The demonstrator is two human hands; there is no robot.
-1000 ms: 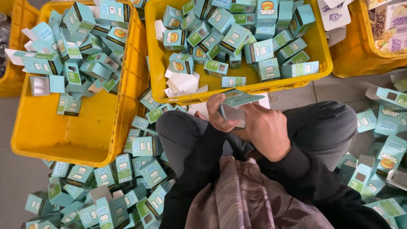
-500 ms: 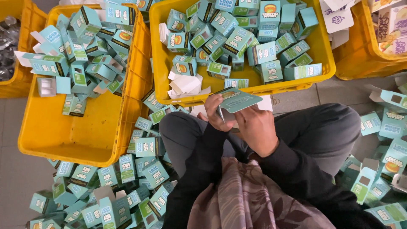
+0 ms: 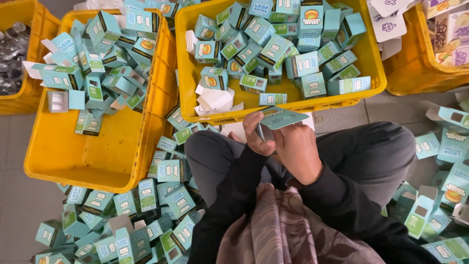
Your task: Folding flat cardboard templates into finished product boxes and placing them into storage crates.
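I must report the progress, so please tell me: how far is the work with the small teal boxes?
Done: folded teal boxes fill the middle yellow crate and part of the left crate. In hand: left hand and right hand hold a flat teal carton. Left: the pile of boxes on the floor may await handling.

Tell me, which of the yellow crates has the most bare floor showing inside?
The yellow crate on the left: its near half is bare yellow bottom, with teal cartons only at its far end. The crate ahead of the hands is covered almost throughout.
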